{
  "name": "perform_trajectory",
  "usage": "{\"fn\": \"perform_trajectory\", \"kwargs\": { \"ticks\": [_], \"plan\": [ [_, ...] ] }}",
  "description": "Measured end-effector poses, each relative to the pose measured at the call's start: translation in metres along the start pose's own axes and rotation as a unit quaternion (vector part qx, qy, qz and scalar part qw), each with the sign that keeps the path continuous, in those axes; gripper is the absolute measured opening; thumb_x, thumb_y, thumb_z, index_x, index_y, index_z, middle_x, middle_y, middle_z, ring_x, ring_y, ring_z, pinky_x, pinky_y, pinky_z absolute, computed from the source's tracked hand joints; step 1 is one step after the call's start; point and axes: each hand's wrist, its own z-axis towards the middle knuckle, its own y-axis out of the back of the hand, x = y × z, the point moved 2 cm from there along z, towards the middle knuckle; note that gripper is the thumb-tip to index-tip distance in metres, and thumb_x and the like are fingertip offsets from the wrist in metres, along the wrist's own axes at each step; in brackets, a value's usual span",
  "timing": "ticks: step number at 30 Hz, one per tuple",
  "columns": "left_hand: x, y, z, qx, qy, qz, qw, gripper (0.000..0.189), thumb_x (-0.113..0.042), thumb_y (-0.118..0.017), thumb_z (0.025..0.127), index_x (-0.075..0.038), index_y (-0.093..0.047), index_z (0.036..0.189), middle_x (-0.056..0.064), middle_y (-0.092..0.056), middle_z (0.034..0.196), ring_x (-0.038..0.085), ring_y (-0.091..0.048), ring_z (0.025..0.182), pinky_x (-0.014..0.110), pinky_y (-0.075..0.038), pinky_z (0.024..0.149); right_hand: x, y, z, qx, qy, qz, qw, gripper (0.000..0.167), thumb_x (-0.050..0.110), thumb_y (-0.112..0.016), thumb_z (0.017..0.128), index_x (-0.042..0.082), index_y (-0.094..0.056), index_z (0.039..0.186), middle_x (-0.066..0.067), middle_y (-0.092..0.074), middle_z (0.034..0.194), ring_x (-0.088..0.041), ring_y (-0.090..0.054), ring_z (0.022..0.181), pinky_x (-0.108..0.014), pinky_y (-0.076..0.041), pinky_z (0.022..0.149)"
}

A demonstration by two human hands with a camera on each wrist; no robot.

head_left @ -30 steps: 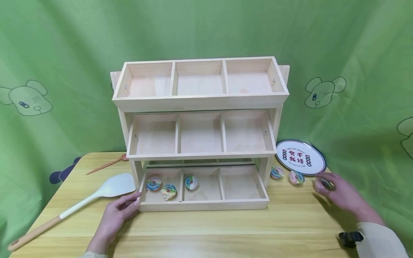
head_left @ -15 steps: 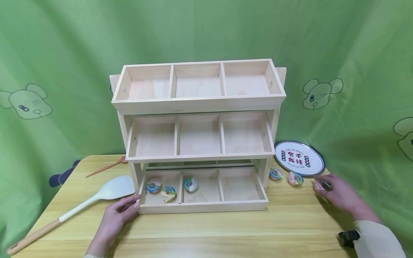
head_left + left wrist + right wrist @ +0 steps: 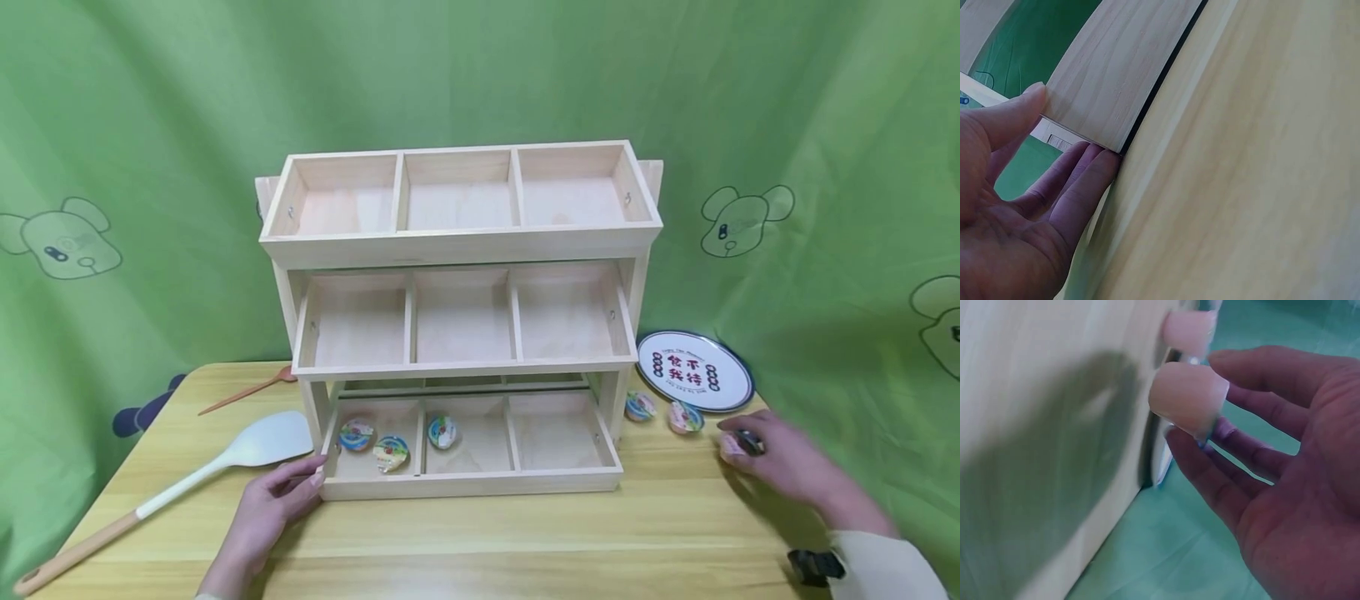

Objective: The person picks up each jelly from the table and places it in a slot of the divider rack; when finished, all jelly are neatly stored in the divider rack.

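A three-tier wooden organizer (image 3: 450, 246) stands mid-table, each tray split into three compartments. My left hand (image 3: 273, 508) holds the front left corner of the bottom tray (image 3: 472, 483); in the left wrist view, thumb and fingers lie on either side of its wooden end (image 3: 1116, 69). Two jelly cups (image 3: 357, 434) sit in that tray's left compartment, another jelly cup (image 3: 442, 432) in its middle one. Over at the right, my right hand (image 3: 787, 462) pinches a pinkish jelly cup (image 3: 1185, 400) between thumb and fingers. Two further jelly cups (image 3: 686, 417) lie to its left.
A white oval plate (image 3: 697, 371) with a dark rim and red characters lies at the back right. On the left are a white spatula (image 3: 262, 442) with a wooden handle and a small reddish-brown spoon (image 3: 247, 389). A green curtain (image 3: 465, 75) hangs behind the table.
The right hand has shifted slightly left and toward the person with the jelly cup. The left hand stays at the tray corner. The head view has tilted up a little.
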Motion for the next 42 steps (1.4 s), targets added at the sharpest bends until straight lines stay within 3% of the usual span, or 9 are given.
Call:
{"fn": "perform_trajectory", "kwargs": {
  "ticks": [7,16,32,42],
  "plan": [
    [0.000,0.001,0.002,0.001,-0.003,-0.002,1.0000,0.042,-0.009,-0.072,0.090,0.007,-0.060,0.127,0.024,-0.053,0.134,0.017,-0.064,0.102,0.028,-0.055,0.090,0.019,0.001,-0.002,-0.005,0.020,0.005,0.9998,0.046,0.014,-0.080,0.080,-0.007,-0.063,0.117,-0.027,-0.058,0.109,-0.049,-0.057,0.096,-0.068,-0.048,0.082],
    [0.002,0.001,0.002,0.002,0.002,-0.008,1.0000,0.042,-0.009,-0.071,0.091,0.006,-0.059,0.128,0.023,-0.050,0.138,0.018,-0.063,0.104,0.029,-0.055,0.091,0.043,-0.002,-0.007,-0.004,0.031,0.003,0.9995,0.045,0.013,-0.082,0.077,-0.001,-0.066,0.117,-0.028,-0.056,0.116,-0.052,-0.055,0.101,-0.070,-0.047,0.084],
    [0.001,0.000,0.000,-0.001,0.005,-0.013,0.9999,0.042,-0.008,-0.070,0.091,0.007,-0.059,0.128,0.023,-0.050,0.137,0.017,-0.064,0.103,0.030,-0.055,0.090,0.067,-0.009,-0.009,-0.015,0.074,0.007,0.9971,0.036,0.012,-0.083,0.077,0.007,-0.070,0.110,-0.010,-0.060,0.106,-0.036,-0.061,0.093,-0.061,-0.054,0.079],
    [0.002,0.000,0.002,0.001,0.010,-0.021,0.9997,0.042,-0.007,-0.070,0.091,0.008,-0.058,0.129,0.023,-0.050,0.137,0.019,-0.063,0.105,0.031,-0.055,0.091,0.090,-0.011,-0.008,0.006,0.083,0.000,0.9966,0.029,0.014,-0.079,0.082,0.007,-0.072,0.109,-0.021,-0.059,0.123,-0.045,-0.058,0.107,-0.064,-0.050,0.090]
  ]
}}
